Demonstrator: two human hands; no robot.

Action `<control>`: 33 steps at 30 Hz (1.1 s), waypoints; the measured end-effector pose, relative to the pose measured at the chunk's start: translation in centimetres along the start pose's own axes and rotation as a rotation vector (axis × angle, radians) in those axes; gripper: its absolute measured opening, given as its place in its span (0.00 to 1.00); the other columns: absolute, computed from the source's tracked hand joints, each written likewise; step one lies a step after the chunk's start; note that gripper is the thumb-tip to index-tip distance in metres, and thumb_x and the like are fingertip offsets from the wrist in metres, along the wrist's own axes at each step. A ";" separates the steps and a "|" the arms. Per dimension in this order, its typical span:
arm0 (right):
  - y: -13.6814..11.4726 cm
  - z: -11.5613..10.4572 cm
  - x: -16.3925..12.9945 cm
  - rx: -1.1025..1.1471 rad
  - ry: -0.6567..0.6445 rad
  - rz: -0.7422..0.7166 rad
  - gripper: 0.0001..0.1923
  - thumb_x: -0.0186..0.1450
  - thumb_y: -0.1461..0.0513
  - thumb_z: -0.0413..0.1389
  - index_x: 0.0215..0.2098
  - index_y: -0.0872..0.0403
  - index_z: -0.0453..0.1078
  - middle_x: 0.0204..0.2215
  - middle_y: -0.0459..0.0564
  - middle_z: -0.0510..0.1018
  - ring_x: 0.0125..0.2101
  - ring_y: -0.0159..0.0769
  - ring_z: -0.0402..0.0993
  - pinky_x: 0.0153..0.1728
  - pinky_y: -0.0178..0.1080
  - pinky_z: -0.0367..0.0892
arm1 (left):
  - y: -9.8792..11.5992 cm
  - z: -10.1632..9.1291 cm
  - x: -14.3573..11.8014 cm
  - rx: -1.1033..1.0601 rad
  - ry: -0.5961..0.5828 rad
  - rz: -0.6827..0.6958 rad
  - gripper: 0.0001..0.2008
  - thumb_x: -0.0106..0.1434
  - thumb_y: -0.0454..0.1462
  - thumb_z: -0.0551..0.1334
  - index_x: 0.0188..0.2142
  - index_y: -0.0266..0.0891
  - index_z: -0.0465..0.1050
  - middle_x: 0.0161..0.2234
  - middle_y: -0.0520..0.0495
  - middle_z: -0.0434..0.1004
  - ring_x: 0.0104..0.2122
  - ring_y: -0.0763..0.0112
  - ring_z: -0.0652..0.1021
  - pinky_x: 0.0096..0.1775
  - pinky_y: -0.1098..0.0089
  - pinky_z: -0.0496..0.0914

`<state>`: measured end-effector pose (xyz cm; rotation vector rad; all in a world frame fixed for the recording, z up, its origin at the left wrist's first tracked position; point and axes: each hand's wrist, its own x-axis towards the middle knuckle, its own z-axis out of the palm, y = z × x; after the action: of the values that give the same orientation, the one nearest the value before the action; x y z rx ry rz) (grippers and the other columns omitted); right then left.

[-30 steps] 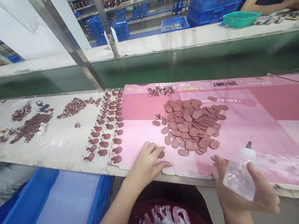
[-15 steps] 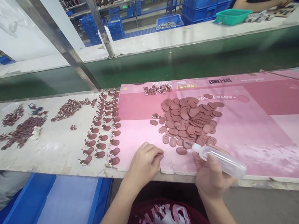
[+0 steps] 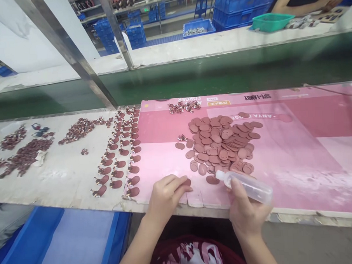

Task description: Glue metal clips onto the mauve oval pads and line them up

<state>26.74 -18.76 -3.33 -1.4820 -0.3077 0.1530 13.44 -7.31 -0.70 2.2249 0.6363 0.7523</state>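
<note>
Between the fingertips of my left hand (image 3: pixel 168 194) is a brown oval disc (image 3: pixel 187 182), held just over the front of the pink mat (image 3: pixel 154 164). My right hand (image 3: pixel 246 208) is wrapped round a clear squeeze bottle (image 3: pixel 251 187) with a white cap and thin dark tip, tilted with the tip pointing left. Beyond the bottle lies a heap of brown oval discs (image 3: pixel 220 141), some with small holes. Left of my left hand stand rows of discs with small figure parts attached (image 3: pixel 116 174).
Small painted parts lie in piles (image 3: pixel 79 130) on the left table and in a cluster (image 3: pixel 184 106) at the mat's back. A metal post (image 3: pixel 70 51) rises at left. A blue crate (image 3: pixel 52 242) sits below the table. Across the green divider, another person's arm (image 3: pixel 299 6) is near a green basket (image 3: pixel 272 22).
The oval disc in my left hand now shows more plainly between the fingers. My right hand has brought the bottle left, its tip closer to the left hand. The view has shifted slightly.
</note>
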 end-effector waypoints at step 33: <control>-2.2 1.6 -0.1 -0.327 -0.291 -0.036 0.14 0.54 0.55 0.64 0.17 0.55 0.71 0.14 0.46 0.72 0.16 0.34 0.69 0.17 0.33 0.65 | 0.4 0.4 0.9 -0.113 0.071 -0.423 0.13 0.40 0.34 0.77 0.27 0.44 0.81 0.27 0.52 0.73 0.31 0.69 0.75 0.35 0.68 0.74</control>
<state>25.98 -17.48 -1.05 -1.7778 -0.6173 0.3013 14.48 -7.20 -0.33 1.8776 1.0320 0.6309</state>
